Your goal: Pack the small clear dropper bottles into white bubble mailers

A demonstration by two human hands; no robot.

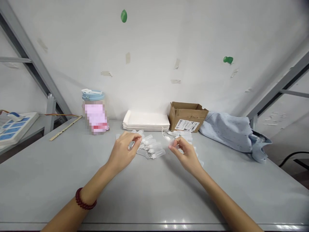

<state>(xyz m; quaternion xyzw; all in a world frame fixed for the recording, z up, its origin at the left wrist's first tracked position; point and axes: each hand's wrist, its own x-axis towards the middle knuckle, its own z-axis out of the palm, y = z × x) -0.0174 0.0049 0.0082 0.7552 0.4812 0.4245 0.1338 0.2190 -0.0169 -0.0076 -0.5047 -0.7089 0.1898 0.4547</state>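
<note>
Small translucent plastic bottles with white caps and thin white cords lie in a loose pile (pixel 154 149) at the middle of the grey table (pixel 149 193). My left hand (pixel 124 149) is at the pile's left side, thumb and forefinger pinched together; whether anything is between them is hidden. More such bottles (pixel 184 134) lie around my right hand (pixel 184 153). That hand is closed in a pinch, and a small white-capped bottle (pixel 168 139) with a looped cord shows at its fingertips. The fingers partly cover its body.
Behind the bottles lies a stack of white envelopes (pixel 147 120). An opened cardboard box (pixel 188 116) stands beside it, with light blue cloth (pixel 228 132) to its right. A blue-lidded cup (pixel 93 96), a blurred pink-screened item (pixel 96 117) and a thin strip (pixel 65 128) are left.
</note>
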